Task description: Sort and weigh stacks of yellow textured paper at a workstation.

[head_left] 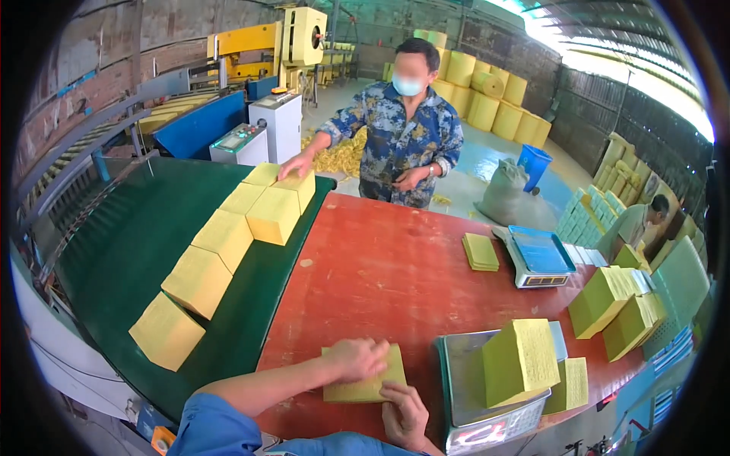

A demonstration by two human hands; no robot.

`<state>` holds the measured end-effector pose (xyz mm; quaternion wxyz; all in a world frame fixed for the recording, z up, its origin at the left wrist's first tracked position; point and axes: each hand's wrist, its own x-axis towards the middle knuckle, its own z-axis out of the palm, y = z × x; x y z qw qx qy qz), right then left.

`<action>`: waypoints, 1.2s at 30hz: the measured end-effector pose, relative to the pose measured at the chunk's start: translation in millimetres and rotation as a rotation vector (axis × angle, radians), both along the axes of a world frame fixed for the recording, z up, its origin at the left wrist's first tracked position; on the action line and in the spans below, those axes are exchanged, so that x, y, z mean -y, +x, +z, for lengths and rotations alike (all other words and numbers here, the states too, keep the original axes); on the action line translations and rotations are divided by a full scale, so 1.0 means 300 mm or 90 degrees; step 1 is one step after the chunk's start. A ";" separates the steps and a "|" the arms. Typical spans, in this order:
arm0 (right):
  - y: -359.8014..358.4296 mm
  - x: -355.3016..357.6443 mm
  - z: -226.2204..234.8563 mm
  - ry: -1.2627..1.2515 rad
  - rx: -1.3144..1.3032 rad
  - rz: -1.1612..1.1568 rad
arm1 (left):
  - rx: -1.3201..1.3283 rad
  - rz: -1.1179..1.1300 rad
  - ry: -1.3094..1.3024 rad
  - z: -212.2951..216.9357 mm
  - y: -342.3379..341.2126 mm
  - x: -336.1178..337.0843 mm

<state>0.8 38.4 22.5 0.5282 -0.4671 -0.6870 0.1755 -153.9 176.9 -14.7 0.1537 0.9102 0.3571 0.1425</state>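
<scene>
A low square stack of yellow paper sheets [363, 390] lies on the red table right in front of me. My left hand [356, 359] is over its upper part, slightly blurred, with the fingers stretched to the right and nothing visible in them. At the stack's right edge is my right hand [405, 416], its fingers curled against the corner. Just right of it stands a metal-topped scale [461, 380], bearing a tall yellow paper block [525, 361]. Beside that scale rests a shorter yellow block [570, 385].
Several yellow blocks [199, 280] line the green conveyor belt [99, 251] at left. Across the table [365, 266], a masked co-worker [411, 137] touches the farthest block. A blue-topped scale [538, 251], a small yellow pile [480, 252] and more blocks [604, 300] sit at right.
</scene>
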 end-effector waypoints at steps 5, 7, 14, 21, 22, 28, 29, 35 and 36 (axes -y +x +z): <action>0.139 -0.049 0.004 -0.022 0.124 0.051 | -0.090 -0.273 0.021 0.049 0.077 0.142; 0.174 -0.048 -0.042 -0.047 0.236 0.069 | 0.034 -0.119 0.199 0.121 0.053 0.201; 0.259 0.029 -0.093 -0.136 0.296 0.190 | 0.672 0.729 -0.093 -0.065 0.044 0.652; 0.262 0.163 -0.118 -0.103 0.289 0.241 | 0.918 0.619 -0.520 -0.044 0.201 0.880; 0.261 0.197 -0.125 -0.117 0.289 0.250 | 0.917 0.640 -0.521 -0.047 0.194 0.911; 0.258 0.225 -0.128 -0.163 0.273 0.256 | 0.898 0.606 -0.639 -0.024 0.132 0.955; 0.259 0.224 -0.109 -0.186 0.271 0.258 | 0.888 0.650 -0.667 -0.025 0.129 0.956; 0.233 0.300 -0.115 -0.178 0.265 0.209 | 0.818 0.606 -0.711 -0.123 0.058 1.004; 0.225 0.325 -0.113 -0.185 0.269 0.199 | 0.881 0.546 -0.709 -0.161 0.038 1.005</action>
